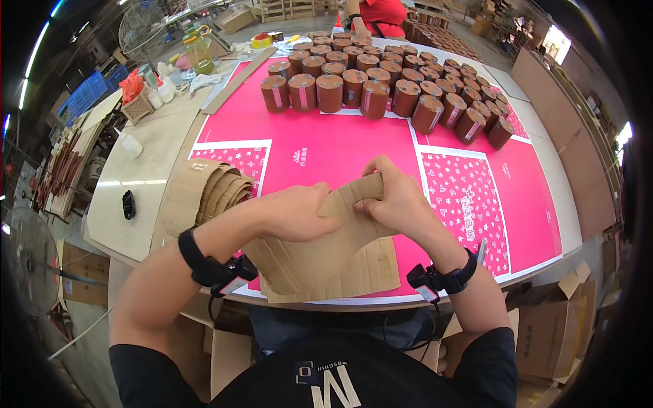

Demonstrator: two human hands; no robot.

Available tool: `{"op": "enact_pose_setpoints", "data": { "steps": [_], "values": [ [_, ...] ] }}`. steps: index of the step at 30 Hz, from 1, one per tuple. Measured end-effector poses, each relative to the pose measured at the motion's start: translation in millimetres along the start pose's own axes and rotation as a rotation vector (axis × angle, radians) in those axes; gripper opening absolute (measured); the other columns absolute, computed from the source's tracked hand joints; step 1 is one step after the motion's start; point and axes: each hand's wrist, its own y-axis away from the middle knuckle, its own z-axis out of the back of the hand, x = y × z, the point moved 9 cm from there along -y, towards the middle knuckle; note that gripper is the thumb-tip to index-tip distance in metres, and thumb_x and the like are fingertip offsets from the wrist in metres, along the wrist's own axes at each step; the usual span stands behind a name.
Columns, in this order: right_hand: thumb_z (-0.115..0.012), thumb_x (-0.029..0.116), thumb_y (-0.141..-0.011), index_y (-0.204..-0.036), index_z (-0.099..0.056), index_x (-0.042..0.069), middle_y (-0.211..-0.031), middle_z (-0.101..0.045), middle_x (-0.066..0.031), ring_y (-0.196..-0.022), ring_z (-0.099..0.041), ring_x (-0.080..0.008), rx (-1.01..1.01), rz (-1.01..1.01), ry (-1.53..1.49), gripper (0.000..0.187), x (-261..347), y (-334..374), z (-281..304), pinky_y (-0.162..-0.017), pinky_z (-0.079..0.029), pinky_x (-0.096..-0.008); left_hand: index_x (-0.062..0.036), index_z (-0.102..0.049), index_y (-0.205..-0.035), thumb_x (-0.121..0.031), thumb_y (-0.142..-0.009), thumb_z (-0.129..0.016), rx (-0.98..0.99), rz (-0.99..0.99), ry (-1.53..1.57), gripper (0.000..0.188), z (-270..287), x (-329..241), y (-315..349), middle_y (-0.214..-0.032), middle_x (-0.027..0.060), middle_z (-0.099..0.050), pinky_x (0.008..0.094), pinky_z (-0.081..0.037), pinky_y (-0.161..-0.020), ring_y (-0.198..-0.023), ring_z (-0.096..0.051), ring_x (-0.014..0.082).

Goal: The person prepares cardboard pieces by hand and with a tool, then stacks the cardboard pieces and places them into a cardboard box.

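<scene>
A bent sheet of brown cardboard (354,228) is lifted and tilted between my two hands above the near edge of the table. My right hand (391,194) pinches its upper right corner, thumb in front and fingers behind. My left hand (303,211) grips the sheet's left side, with the thumb lying across its face and the other fingers mostly hidden. Beneath it, another cardboard piece (374,268) lies flat on the pink printed sheet (340,149). Beside my left forearm rests a pile of curled cardboard sheets (211,190).
Many brown cylindrical canisters (374,98) stand across the far side. A pen (481,251) lies near my right wrist. At left are a squeeze bottle (129,144), a small black object (128,204) and a green jug (198,54). Another person's hand (362,30) is beyond the canisters.
</scene>
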Motion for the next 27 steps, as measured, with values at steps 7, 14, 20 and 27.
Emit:
{"op": "enact_pose_setpoints", "data": {
  "steps": [7,14,20,27],
  "values": [
    [-0.085,0.020,-0.077,-0.118,-0.057,0.005,-0.098,-0.071,-0.0253,-0.096,-0.071,-0.0430,-0.004,-0.021,-0.048,0.052,1.0,31.5,12.1,-0.083,-0.056,-0.0469,0.0013,-0.053,-0.139,-0.040,-0.097,-0.070,0.246,-0.061,0.443,0.061,-25.4,33.3,38.3,-0.124,0.0158,-0.068,0.0373,-0.048,-0.101,-0.116,-0.063,0.0232],
    [-0.086,0.026,-0.076,-0.120,-0.057,0.005,-0.097,-0.072,-0.0230,-0.096,-0.071,-0.0424,0.064,-0.169,-0.058,0.057,-73.3,50.2,-37.0,-0.085,-0.056,-0.0468,0.0009,-0.055,-0.134,-0.054,-0.092,-0.069,0.269,0.086,0.112,0.070,-79.9,42.4,13.0,-0.127,0.0277,-0.064,0.0475,-0.050,-0.100,-0.120,-0.063,0.0407],
    [-0.082,0.037,-0.079,-0.128,-0.057,0.006,-0.131,-0.060,-0.0260,-0.123,-0.060,-0.0394,0.143,-0.359,0.226,0.063,-91.6,50.2,-50.9,-0.095,-0.052,-0.0479,0.0013,-0.053,-0.135,-0.060,-0.089,-0.068,0.008,0.108,-0.038,0.079,-100.2,62.2,-4.7,-0.127,0.0317,-0.058,0.0551,-0.049,-0.100,-0.121,-0.058,0.0491],
    [-0.078,0.047,-0.079,-0.144,-0.051,0.011,-0.146,-0.049,-0.0200,-0.136,-0.046,-0.0418,0.236,0.373,0.962,0.080,-30.9,28.9,-80.1,-0.111,-0.038,-0.0563,-0.0007,-0.049,-0.141,-0.062,-0.089,-0.067,0.169,0.089,-0.105,0.083,-116.6,63.3,-16.2,-0.138,0.0289,-0.053,0.0553,-0.046,-0.106,-0.133,-0.049,0.0452]
  ]
}}
